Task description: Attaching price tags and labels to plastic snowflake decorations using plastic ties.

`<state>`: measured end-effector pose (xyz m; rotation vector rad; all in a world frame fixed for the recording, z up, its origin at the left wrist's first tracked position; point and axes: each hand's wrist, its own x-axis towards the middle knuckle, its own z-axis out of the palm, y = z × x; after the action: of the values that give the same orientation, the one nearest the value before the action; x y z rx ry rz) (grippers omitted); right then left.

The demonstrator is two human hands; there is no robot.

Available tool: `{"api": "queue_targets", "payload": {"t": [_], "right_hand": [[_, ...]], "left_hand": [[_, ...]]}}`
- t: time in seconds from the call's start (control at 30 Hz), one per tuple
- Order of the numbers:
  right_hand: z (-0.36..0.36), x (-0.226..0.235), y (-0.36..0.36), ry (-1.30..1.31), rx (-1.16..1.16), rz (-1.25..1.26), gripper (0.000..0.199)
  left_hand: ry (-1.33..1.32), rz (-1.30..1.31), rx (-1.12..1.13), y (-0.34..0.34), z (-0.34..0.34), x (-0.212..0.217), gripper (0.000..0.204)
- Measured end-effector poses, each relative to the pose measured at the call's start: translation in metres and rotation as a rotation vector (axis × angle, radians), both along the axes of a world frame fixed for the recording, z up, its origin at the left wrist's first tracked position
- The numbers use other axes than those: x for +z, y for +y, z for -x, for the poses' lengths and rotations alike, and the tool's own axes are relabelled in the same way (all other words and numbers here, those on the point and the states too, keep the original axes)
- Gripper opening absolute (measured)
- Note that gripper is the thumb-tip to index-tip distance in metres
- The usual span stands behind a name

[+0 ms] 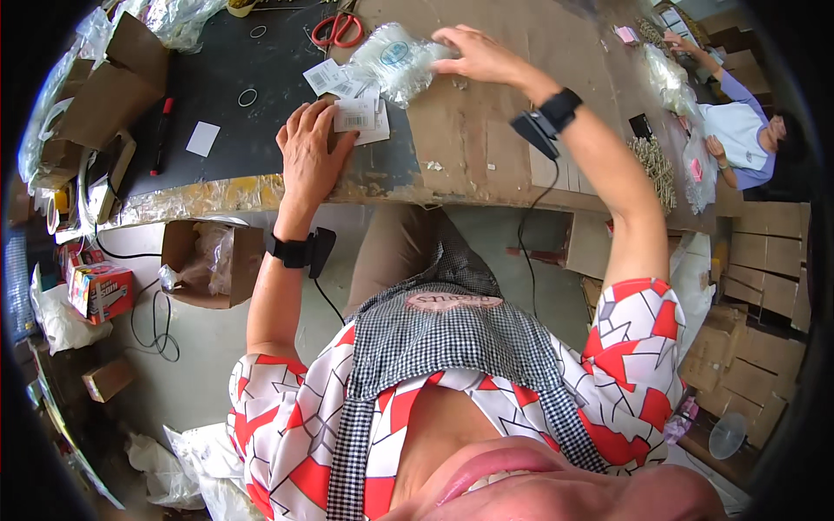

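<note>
Fingers bent, my left hand (314,158) rests near the front edge of the dark worktop, with a white printed label (354,115) between its thumb and forefinger. More white labels (323,76) lie fanned out just beyond it. My right hand (486,62) reaches over the cardboard-covered part of the table. Its fingers and thumb are apart, at the right end of a clear plastic-wrapped bundle (393,62) with a blue round mark. Whether the thumb touches the wrap I cannot tell. What the bundle contains is hard to see.
Red-handled scissors (337,30) lie behind the bundle. A red-capped black marker (162,137), a blank white card (202,139) and thin rings (248,97) are on the left. An open carton (113,74) stands at the far left. At the right, another person (743,143) works.
</note>
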<state>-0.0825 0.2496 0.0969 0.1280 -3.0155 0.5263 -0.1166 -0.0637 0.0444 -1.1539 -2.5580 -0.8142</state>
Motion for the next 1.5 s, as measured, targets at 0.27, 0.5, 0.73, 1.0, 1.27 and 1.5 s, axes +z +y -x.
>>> {"api": "queue_targets", "payload": {"t": [0.27, 0.5, 0.73, 1.0, 1.27, 1.5], "right_hand": [[0.043, -0.029, 0.016, -0.059, 0.023, -0.011, 0.055], [0.004, -0.016, 0.003, 0.241, -0.130, -0.366, 0.042], [-0.004, -0.055, -0.027, 0.186, -0.054, -0.519, 0.016], [0.015, -0.066, -0.020, 0.082, -0.218, -0.437, 0.025], [0.018, -0.051, -0.028, 0.006, -0.404, -0.171, 0.022], [0.007, -0.080, -0.016, 0.233, -0.441, 0.239, 0.026]], "left_hand": [[-0.021, -0.029, -0.002, 0.003, 0.000, 0.006, 0.042], [-0.035, -0.036, -0.006, 0.007, -0.001, 0.002, 0.042], [-0.028, 0.009, 0.011, 0.007, -0.003, 0.010, 0.040], [0.003, 0.020, 0.012, 0.010, -0.003, 0.005, 0.039], [0.040, 0.063, 0.025, 0.015, -0.001, -0.001, 0.038], [0.041, 0.110, 0.044, 0.014, -0.003, -0.002, 0.039]]}}
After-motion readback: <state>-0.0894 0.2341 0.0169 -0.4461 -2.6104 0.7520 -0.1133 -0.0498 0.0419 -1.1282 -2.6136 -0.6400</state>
